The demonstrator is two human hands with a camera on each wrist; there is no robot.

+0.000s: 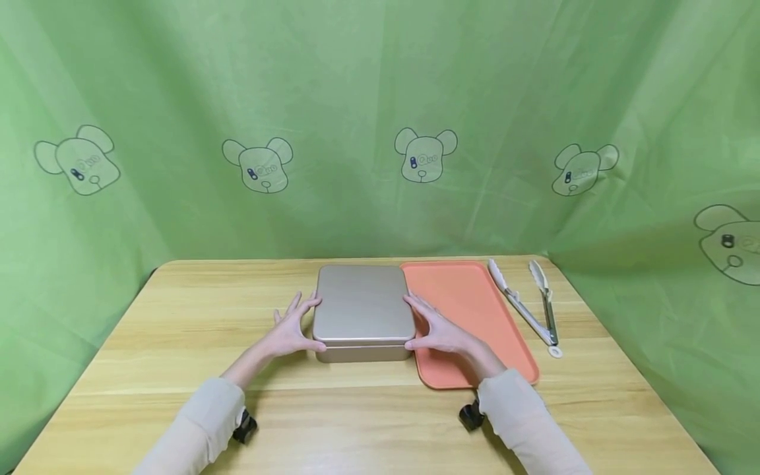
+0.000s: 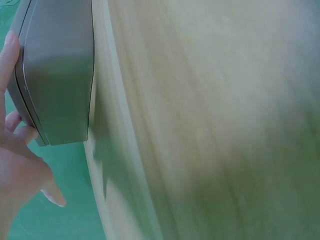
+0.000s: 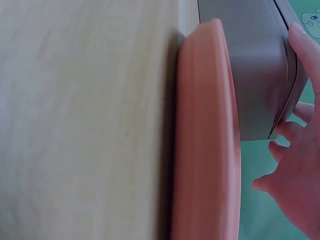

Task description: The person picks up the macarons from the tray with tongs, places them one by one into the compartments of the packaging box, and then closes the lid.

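A square, champagne-grey metal tin [image 1: 363, 354] with rounded corners stands in the middle of the table, its lid [image 1: 363, 303] on top. Along the front, a thin seam shows between lid and body. My left hand [image 1: 291, 332] grips the lid's left side, thumb at the front corner and fingers spread along the edge. On the opposite side my right hand [image 1: 442, 332] holds the lid the same way, thumb at the front right corner. Both wrist views show fingertips on the lid's rim, above the tin's smooth side wall [image 2: 62, 95].
A coral-orange tray [image 1: 463, 297] lies right beside the tin, under my right forearm. Farther right, metal tongs [image 1: 528, 318] with pale tips lie spread on the wooden table [image 1: 356, 422]. A green curtain [image 1: 344, 79] with bear-head prints hangs behind and at both sides.
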